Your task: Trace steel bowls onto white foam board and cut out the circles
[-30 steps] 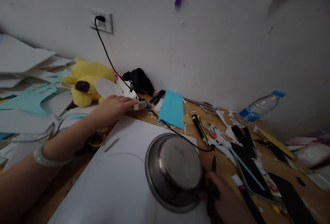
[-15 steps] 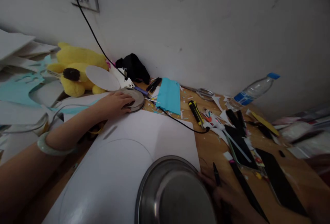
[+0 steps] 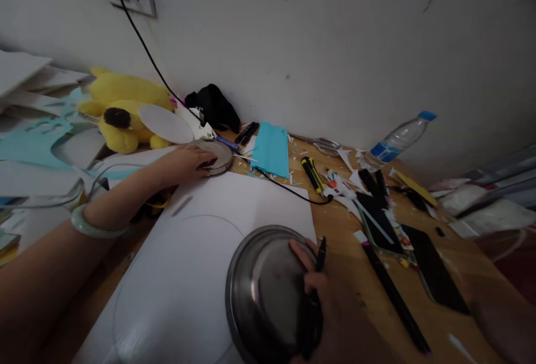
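A white sheet [image 3: 201,235] with a large drawn circle lies on the wooden table. On its right part rests a round metal bowl [image 3: 268,291], base up. My right hand [image 3: 318,291] reaches over the bowl's right side, fingers on its base, with a black pen [image 3: 321,255] held in it. My left hand [image 3: 188,164], a pale bangle [image 3: 94,224] on its wrist, lies over a round grey metal lid [image 3: 220,157] at the sheet's far edge, its fingers on the surface.
Left: yellow plush toy [image 3: 129,101], cut papers [image 3: 33,177]. Behind: blue cloth [image 3: 271,149], scissors [image 3: 326,145]. Right: yellow-black cutter [image 3: 312,174], glue gun [image 3: 338,185] with black cable, bottle [image 3: 397,143], phone [image 3: 435,269], long black tube [image 3: 396,294].
My right hand has come up from the bowl's right edge onto its base, with the pen. The bowl shows more fully and higher in view. My left hand stays on the lid.
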Demonstrator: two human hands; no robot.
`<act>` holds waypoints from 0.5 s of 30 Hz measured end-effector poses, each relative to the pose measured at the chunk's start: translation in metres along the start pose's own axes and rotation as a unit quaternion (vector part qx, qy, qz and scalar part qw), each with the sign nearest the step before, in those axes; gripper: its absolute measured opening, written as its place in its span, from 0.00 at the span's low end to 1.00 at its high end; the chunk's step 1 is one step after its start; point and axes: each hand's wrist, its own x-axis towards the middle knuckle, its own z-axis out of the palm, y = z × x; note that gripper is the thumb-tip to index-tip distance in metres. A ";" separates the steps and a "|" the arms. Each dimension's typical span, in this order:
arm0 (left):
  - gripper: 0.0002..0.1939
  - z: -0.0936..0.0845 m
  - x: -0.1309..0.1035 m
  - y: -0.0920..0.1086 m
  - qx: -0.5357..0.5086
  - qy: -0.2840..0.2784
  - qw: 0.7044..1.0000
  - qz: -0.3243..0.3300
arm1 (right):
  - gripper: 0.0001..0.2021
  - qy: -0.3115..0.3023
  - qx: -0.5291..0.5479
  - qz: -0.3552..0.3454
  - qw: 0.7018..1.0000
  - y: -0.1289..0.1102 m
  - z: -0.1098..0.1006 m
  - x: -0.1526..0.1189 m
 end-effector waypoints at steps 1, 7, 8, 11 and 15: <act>0.21 0.001 0.001 -0.001 0.001 -0.004 1.000 0.005 | 0.31 -0.006 -0.002 -0.029 1.000 -0.002 -0.004 0.000; 0.23 0.008 0.005 -0.009 -0.010 -0.010 1.000 0.005 | 0.35 -0.065 -0.006 -0.055 0.996 -0.008 -0.014 -0.005; 0.23 0.009 0.006 -0.011 -0.008 -0.019 1.000 0.002 | 0.33 -0.071 -0.010 -0.056 0.996 -0.009 -0.013 -0.006; 0.23 0.013 0.008 -0.014 -0.007 -0.026 1.000 0.003 | 0.29 -0.058 -0.022 -0.071 0.996 -0.010 -0.011 -0.010; 0.23 0.013 0.007 -0.014 -0.001 -0.021 1.000 0.010 | 0.26 -0.036 -0.036 -0.097 0.994 -0.012 -0.010 -0.010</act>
